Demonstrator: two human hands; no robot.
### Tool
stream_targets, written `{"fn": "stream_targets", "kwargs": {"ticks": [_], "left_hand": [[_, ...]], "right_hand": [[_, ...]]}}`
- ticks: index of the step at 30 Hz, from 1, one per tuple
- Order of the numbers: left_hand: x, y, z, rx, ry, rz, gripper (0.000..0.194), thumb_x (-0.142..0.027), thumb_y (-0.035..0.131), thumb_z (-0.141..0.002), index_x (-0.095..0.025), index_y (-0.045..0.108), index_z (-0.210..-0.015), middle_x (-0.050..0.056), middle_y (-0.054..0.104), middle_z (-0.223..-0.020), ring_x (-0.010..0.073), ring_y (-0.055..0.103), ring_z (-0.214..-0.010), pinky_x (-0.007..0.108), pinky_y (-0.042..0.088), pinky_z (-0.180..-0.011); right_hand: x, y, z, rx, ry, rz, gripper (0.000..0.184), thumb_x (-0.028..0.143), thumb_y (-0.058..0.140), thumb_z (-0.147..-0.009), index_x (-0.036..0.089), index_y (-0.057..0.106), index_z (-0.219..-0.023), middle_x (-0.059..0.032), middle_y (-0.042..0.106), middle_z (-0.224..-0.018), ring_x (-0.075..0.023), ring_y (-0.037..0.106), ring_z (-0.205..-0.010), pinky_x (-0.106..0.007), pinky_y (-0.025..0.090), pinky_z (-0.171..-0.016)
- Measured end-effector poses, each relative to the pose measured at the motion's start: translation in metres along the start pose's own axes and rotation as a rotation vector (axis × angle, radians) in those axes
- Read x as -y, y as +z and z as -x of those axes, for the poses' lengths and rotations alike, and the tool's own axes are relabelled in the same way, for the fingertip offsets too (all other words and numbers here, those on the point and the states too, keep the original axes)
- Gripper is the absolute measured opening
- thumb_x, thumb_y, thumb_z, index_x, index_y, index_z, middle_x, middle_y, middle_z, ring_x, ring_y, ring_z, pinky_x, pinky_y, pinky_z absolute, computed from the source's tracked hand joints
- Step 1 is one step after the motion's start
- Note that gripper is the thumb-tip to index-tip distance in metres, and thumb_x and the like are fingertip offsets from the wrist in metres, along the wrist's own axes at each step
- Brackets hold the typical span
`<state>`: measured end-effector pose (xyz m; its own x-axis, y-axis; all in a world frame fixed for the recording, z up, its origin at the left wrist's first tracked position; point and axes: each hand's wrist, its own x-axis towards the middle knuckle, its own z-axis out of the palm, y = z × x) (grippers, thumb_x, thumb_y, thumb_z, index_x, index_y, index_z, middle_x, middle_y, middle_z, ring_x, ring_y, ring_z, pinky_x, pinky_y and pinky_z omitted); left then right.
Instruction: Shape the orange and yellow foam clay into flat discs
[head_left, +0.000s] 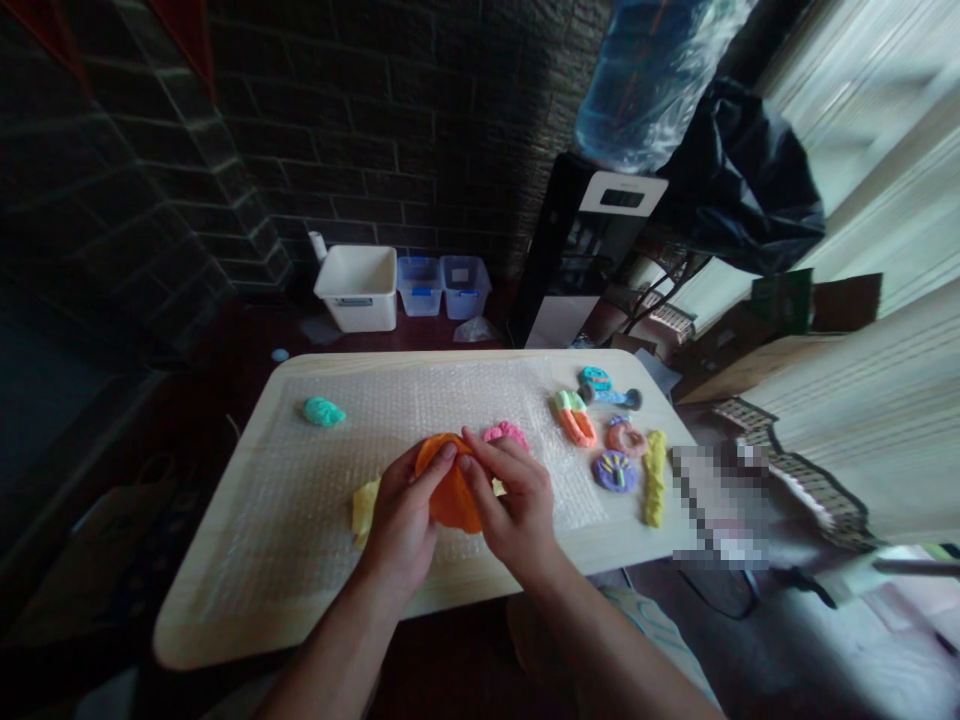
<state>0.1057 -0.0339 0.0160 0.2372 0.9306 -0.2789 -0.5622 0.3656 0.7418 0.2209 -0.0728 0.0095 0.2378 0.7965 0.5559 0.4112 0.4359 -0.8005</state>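
Observation:
A flattened sheet of orange modelling clay (454,503) is pinched between my two hands above the middle of the table. My left hand (403,515) grips its left side, thumb on top. On the other side, my right hand (519,495) has thumb and fingers closed at its upper right edge. Just left of my left hand lies a yellow piece (364,512), partly hidden by it. Behind my right hand shows a pink bumpy piece (507,434), also partly covered. A teal lump (324,411) sits farther left on bubble wrap (270,500).
Several shaped clay pieces stand at the table's right: an orange-and-green loop (576,418), a purple disc (616,471), a yellow strip (655,478) and a blue-grey bar (615,397). Beyond the table are a white bin (358,290), clear tubs (465,288) and a water dispenser (570,260).

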Motion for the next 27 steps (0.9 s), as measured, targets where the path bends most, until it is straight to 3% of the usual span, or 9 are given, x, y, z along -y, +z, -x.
{"fn": "stream_targets", "kwargs": {"ticks": [4, 13, 21, 27], "left_hand": [[0.002, -0.003, -0.002, -0.029, -0.019, -0.022, 0.035, -0.038, 0.098, -0.066, -0.017, 0.08, -0.088, 0.004, 0.078, -0.086, 0.0207, 0.074, -0.083, 0.027, 0.058, -0.07], [-0.001, -0.009, -0.004, -0.107, -0.023, -0.06, 0.038, -0.034, 0.1, -0.058, -0.017, 0.082, -0.086, 0.002, 0.078, -0.08, 0.0192, 0.074, -0.075, 0.024, 0.057, -0.064], [-0.002, -0.011, -0.004, -0.118, -0.029, -0.053, 0.03, -0.03, 0.096, -0.061, -0.017, 0.083, -0.085, 0.002, 0.079, -0.08, 0.0168, 0.073, -0.076, 0.021, 0.056, -0.065], [-0.006, -0.007, -0.002, -0.064, -0.03, -0.076, 0.034, -0.032, 0.099, -0.059, -0.017, 0.081, -0.083, 0.002, 0.077, -0.08, 0.0223, 0.074, -0.086, 0.026, 0.059, -0.073]], "right_hand": [[-0.001, 0.0, -0.002, 0.052, -0.047, 0.064, 0.036, 0.016, 0.061, -0.104, 0.024, 0.077, -0.134, -0.0048, 0.068, -0.086, -0.0179, 0.063, -0.077, -0.031, 0.055, -0.066], [0.003, -0.002, -0.001, 0.198, -0.147, 0.221, 0.044, 0.022, 0.05, -0.108, 0.015, 0.062, -0.151, -0.0087, 0.066, -0.093, -0.0206, 0.064, -0.084, -0.033, 0.06, -0.071], [0.005, -0.003, -0.003, 0.238, -0.054, 0.159, 0.04, 0.024, 0.051, -0.108, 0.015, 0.07, -0.142, -0.009, 0.071, -0.091, -0.0197, 0.065, -0.08, -0.034, 0.058, -0.071], [-0.007, 0.001, 0.0, 0.088, 0.183, -0.062, 0.035, 0.039, 0.066, -0.104, 0.021, 0.078, -0.131, -0.0045, 0.073, -0.083, -0.0152, 0.061, -0.067, -0.029, 0.051, -0.061]]}}
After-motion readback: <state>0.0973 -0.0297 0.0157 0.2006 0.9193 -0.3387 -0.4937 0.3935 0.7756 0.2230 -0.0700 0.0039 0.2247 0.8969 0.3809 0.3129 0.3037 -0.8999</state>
